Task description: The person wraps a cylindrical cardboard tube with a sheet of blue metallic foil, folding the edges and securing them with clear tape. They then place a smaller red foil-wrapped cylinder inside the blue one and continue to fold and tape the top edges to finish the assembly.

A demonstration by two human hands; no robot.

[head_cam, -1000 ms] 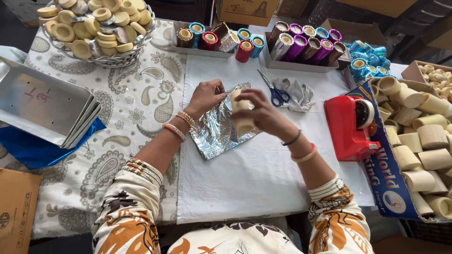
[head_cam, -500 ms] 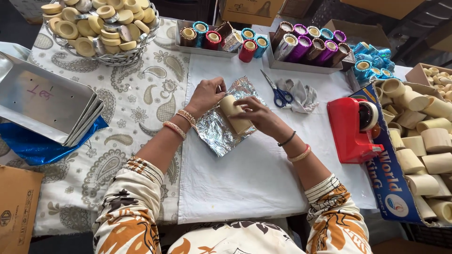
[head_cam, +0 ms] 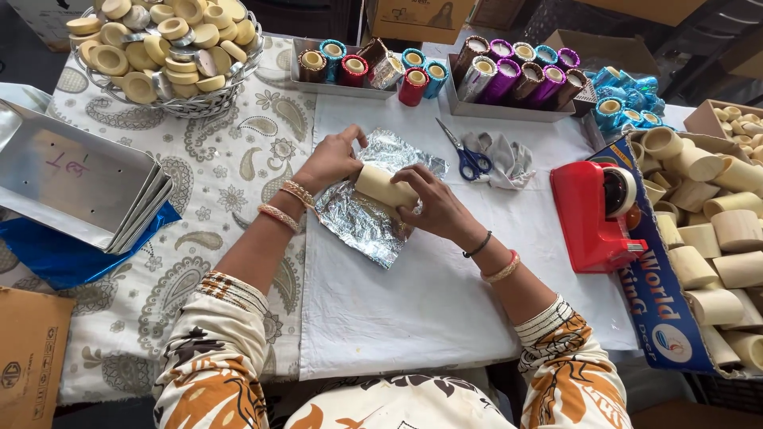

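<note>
A sheet of crinkled silver foil [head_cam: 367, 224] lies on the white cloth in front of me. A plain cream tube [head_cam: 383, 186] rests on its side across the foil. My left hand [head_cam: 330, 160] holds the tube's left end and the foil's upper edge. My right hand [head_cam: 435, 206] lies over the tube's right end, fingers pressing it onto the foil.
Blue scissors [head_cam: 469, 159] and a grey rag [head_cam: 509, 159] lie behind the foil. A red tape dispenser [head_cam: 592, 214] stands at right, beside a box of bare tubes [head_cam: 715, 238]. Trays of foil-wrapped tubes [head_cam: 509, 75] line the back. A wire basket of rings [head_cam: 163, 52] and metal trays [head_cam: 75, 187] sit left.
The tube has come down from near upright in my hands to lying flat on the foil, and both hands have lowered with it onto the sheet.
</note>
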